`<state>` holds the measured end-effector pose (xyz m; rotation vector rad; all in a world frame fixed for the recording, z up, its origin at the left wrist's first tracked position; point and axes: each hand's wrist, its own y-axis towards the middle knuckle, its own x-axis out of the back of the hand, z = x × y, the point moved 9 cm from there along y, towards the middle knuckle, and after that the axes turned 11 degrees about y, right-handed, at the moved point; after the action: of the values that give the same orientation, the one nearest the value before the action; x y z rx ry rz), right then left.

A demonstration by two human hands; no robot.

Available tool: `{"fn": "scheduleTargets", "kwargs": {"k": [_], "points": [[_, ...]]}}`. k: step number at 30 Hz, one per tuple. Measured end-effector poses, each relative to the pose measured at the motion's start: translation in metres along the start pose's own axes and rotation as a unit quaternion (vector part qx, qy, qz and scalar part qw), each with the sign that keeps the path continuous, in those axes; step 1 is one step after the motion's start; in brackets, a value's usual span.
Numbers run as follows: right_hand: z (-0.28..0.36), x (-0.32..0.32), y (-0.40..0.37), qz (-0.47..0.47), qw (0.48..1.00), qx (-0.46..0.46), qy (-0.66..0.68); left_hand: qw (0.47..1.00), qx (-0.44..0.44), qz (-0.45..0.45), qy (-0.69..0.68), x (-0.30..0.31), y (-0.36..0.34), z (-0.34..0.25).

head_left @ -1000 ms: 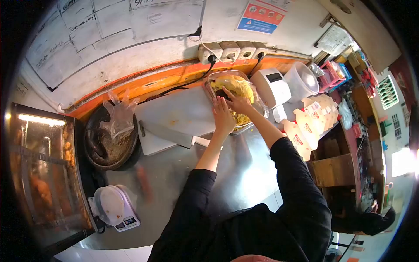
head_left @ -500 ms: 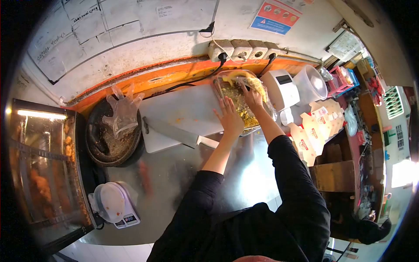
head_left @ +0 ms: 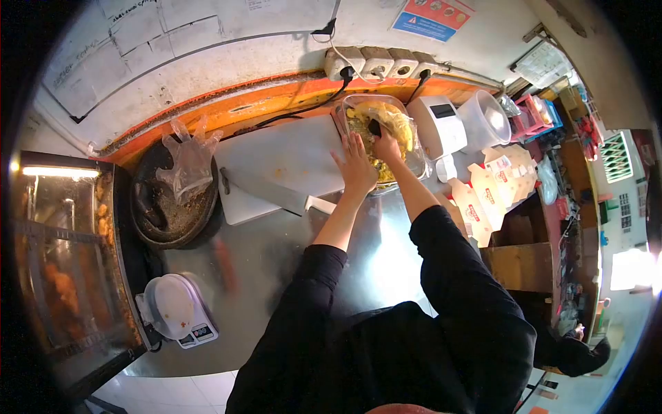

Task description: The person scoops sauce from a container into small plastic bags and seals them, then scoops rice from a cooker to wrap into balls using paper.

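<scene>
A clear plastic tub (head_left: 422,164) holds yellow shredded-looking food (head_left: 394,121) at the back of the counter. My right hand (head_left: 387,148) is closed inside it around a dark-handled utensil (head_left: 374,127), whose working end I cannot make out. Against the tub's left side lies my left hand (head_left: 358,171), fingers stretched out and apart, with nothing held. A large knife (head_left: 276,192) rests on the white cutting board (head_left: 272,152), its pale handle pointing toward my left wrist.
At left stand a stone mortar (head_left: 169,234) with a plastic bag (head_left: 189,169) on it, a kitchen scale (head_left: 196,336) and a lit food display case (head_left: 69,255). To the right are a white device (head_left: 438,131), a clear bucket (head_left: 486,121) and several cartons (head_left: 486,196).
My right hand has shifted slightly left and down within the tub, and more of the heaped yellow food shows behind it. My left hand stays at the tub's side. The whole view has shifted slightly.
</scene>
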<state>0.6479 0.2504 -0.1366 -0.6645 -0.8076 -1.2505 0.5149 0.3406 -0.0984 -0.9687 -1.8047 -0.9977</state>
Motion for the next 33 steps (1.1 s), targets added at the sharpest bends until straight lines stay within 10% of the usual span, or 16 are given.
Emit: {"fn": "scheduleTargets", "kwargs": {"k": [5, 11, 23, 31, 33], "points": [[-0.018, 0.021, -0.036, 0.067, 0.993, -0.039, -0.089, 0.996, -0.006, 0.008, -0.088, 0.003, -0.001, 0.003], [-0.027, 0.053, -0.077, 0.306, 0.94, 0.149, -0.013, 0.981, -0.012, -0.032, -0.192, -0.008, -0.002, 0.007], [-0.009, 0.022, -0.086, 0.386, 0.891, 0.232, -0.057, 0.961, 0.006, -0.114, -0.25, -0.001, -0.016, 0.011], [-0.039, 0.053, -0.082, 0.553, 0.804, -0.154, 0.153, 0.968, 0.099, -0.125, -0.193, -0.004, -0.014, 0.022], [-0.052, 0.042, -0.09, 0.585, 0.705, -0.294, 0.272, 0.963, 0.114, -0.125, -0.21, -0.002, -0.011, 0.024]]}}
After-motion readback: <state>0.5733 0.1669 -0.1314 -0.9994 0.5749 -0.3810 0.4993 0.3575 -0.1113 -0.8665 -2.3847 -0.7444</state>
